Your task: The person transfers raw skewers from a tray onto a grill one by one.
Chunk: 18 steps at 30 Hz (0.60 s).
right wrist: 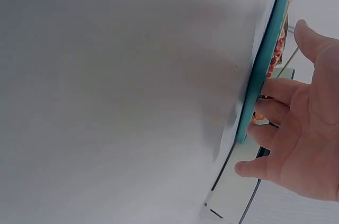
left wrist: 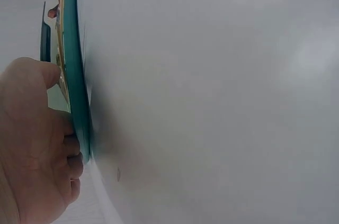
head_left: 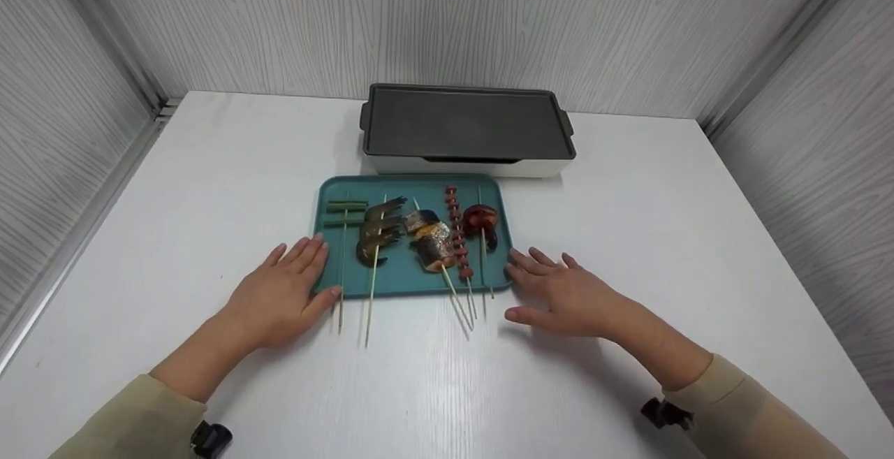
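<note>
Teal rectangular plastic-looking tray (head_left: 412,277), mid-frame: likely light, stiff; hold side rims. Left hand (head_left: 279,297), right hand (head_left: 564,298) splayed, at its lower corners.

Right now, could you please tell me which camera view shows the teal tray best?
The head view does: it looks down on the teal tray, showing its surface, skewers and most of its rim. Both wrist views show mainly its edge, partly covered by the left hand and right hand respectively.
</note>
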Tool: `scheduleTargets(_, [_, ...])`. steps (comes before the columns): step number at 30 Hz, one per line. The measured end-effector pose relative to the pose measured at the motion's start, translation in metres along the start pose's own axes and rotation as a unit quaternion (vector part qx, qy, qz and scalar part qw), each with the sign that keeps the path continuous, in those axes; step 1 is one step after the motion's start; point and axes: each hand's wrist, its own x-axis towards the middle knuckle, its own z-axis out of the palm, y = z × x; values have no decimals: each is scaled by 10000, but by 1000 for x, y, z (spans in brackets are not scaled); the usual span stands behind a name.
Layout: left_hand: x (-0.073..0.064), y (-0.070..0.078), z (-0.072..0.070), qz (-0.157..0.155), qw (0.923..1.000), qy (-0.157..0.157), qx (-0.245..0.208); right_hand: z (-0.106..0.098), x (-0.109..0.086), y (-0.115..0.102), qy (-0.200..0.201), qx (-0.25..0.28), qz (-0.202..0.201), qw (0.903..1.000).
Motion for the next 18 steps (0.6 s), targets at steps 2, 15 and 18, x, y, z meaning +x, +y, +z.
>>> scheduleTargets(2, [0,-1,0,-10,10000,-13,-12,1,0,0,22,25,15,10000])
scheduleTargets(15, [0,-3,0,-17,9999,-88,-51,2,-1,-5,103,96,263,9996])
scheduleTargets(18, [-1,-5,-1,-23,9999,-144,-47,1,1,-7,96,114,310,9994])
